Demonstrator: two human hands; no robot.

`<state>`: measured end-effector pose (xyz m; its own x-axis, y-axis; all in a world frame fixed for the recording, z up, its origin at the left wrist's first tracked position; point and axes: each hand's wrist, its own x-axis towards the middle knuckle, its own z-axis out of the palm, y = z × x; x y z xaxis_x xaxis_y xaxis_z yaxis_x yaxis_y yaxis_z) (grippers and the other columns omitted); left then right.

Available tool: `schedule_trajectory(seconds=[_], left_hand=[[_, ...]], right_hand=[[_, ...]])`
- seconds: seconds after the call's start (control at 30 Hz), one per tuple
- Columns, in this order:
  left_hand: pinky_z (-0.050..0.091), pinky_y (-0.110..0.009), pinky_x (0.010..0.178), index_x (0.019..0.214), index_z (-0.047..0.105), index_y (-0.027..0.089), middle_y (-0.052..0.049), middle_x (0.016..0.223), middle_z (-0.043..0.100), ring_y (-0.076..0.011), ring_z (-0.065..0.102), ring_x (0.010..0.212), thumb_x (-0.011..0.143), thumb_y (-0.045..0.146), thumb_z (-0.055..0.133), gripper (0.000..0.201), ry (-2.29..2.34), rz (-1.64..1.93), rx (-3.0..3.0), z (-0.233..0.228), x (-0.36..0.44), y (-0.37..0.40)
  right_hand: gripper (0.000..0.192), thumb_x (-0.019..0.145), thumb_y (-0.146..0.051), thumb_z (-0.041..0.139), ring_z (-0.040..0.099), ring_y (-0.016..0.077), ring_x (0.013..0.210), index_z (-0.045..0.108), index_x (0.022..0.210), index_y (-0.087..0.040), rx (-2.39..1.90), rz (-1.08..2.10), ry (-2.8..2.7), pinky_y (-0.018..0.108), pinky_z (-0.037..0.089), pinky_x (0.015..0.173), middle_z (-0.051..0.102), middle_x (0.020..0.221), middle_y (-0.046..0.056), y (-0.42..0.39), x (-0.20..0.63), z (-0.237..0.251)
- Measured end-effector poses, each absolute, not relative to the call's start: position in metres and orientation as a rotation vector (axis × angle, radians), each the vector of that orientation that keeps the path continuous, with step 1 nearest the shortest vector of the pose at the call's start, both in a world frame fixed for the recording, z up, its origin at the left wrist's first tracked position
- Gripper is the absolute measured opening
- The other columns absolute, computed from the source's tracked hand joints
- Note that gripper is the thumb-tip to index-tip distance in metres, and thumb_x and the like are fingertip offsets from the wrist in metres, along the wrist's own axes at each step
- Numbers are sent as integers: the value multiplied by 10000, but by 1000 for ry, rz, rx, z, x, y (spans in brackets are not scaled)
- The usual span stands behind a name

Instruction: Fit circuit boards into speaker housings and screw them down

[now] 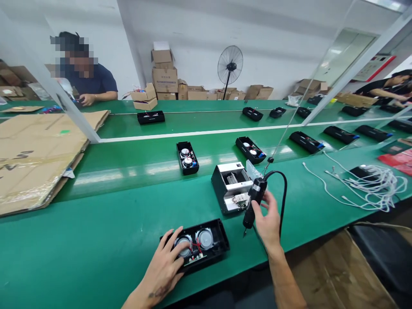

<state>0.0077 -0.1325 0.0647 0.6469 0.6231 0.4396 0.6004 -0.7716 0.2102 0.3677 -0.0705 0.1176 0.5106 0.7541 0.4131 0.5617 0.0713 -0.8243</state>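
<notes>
Green table (96, 231) carries a white screw feeder (232, 186), a second speaker housing (187, 157) and white cables (363, 186) farther off. Left hand (167, 264) presses flat, unclenched, on the open speaker housing (196, 244) at the near edge; right hand (267, 219), just beside it, clenches an electric screwdriver (254, 201).

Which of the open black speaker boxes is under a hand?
The nearest speaker box, at the table's front edge: the left hand rests on it. The others lie untouched farther back.

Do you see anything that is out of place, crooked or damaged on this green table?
Two things stand out. The flattened cardboard at far left is creased, its edge hanging over the table's step. The white cables at right lie in a tangle. The speaker case under the left hand looks intact.
</notes>
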Motion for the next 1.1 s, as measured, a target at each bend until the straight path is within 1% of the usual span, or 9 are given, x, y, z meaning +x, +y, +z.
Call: schedule_trajectory(seconds=[0.07, 0.17, 0.23, 0.3, 0.43, 0.57, 0.73, 0.9, 1.1], left_hand=[[87, -457, 1361, 739, 649, 256, 16, 1260, 740, -314, 303, 1596, 736, 419, 913, 310, 1042, 782, 2810, 67, 7, -128], [76, -437, 1362, 734, 638, 262, 33, 1259, 744, -309, 323, 1585, 711, 435, 926, 337, 1044, 828, 2791, 63, 5, -125], [85, -437, 1360, 732, 637, 263, 31, 1255, 747, -314, 327, 1584, 703, 435, 927, 339, 1042, 862, 2774, 57, 3, -126], [115, -447, 1354, 739, 645, 264, 27, 1250, 751, -320, 344, 1578, 712, 418, 918, 315, 1053, 890, 2758, 51, 2, -126], [221, -482, 1318, 742, 649, 262, 21, 1235, 759, -328, 429, 1529, 754, 352, 878, 247, 1119, 953, 2731, 45, 6, -122], [346, -522, 1245, 738, 642, 247, 10, 1235, 766, -348, 492, 1480, 782, 305, 859, 229, 1193, 961, 2709, 51, 15, -114], [417, -548, 1192, 772, 678, 246, -18, 1230, 766, -362, 530, 1448, 790, 309, 870, 203, 1204, 938, 2673, 57, 19, -106], [396, -565, 1215, 722, 667, 239, -10, 1233, 762, -376, 522, 1453, 746, 359, 921, 281, 1214, 899, 2677, 52, 20, -107], [387, -584, 1238, 778, 728, 248, -33, 1227, 749, -370, 503, 1469, 773, 366, 905, 212, 1231, 795, 2694, 53, 22, -110]], right_hand=[[431, 923, -549, 694, 735, 284, 963, 667, 1169, -197, -1614, 488, -1147, 451, 594, 872, 767, 1080, 109, -69, 368, 109], [395, 824, -491, 802, 730, 245, 767, 650, 1066, -219, -1502, 559, -1032, 391, 600, 740, 754, 839, 26, -71, 357, 98], [361, 825, -461, 788, 646, 208, 558, 632, 1062, -237, -1427, 608, -1017, 362, 558, 588, 661, 646, -48, -72, 350, 96], [312, 851, -447, 764, 546, 179, 428, 615, 1046, -255, -1362, 720, -1012, 339, 483, 479, 575, 545, -92, -70, 346, 100], [299, 865, -433, 793, 482, 154, 386, 561, 972, -277, -1148, 673, -927, 311, 411, 440, 522, 522, -111, -60, 345, 130], [369, 870, -469, 796, 505, 146, 412, 518, 1029, -286, -1011, 451, -915, 319, 463, 487, 524, 563, -122, -42, 341, 156], [370, 827, -436, 804, 518, 122, 415, 511, 967, -258, -1047, 445, -958, 302, 467, 494, 559, 571, -117, -24, 332, 157], [324, 804, -384, 830, 488, 128, 389, 558, 927, -257, -1116, 722, -1137, 296, 428, 432, 540, 521, -108, -39, 328, 167], [280, 942, -452, 707, 443, 139, 363, 491, 1084, -345, -785, 1040, -1167, 280, 388, 390, 487, 551, -124, -90, 281, 176]])
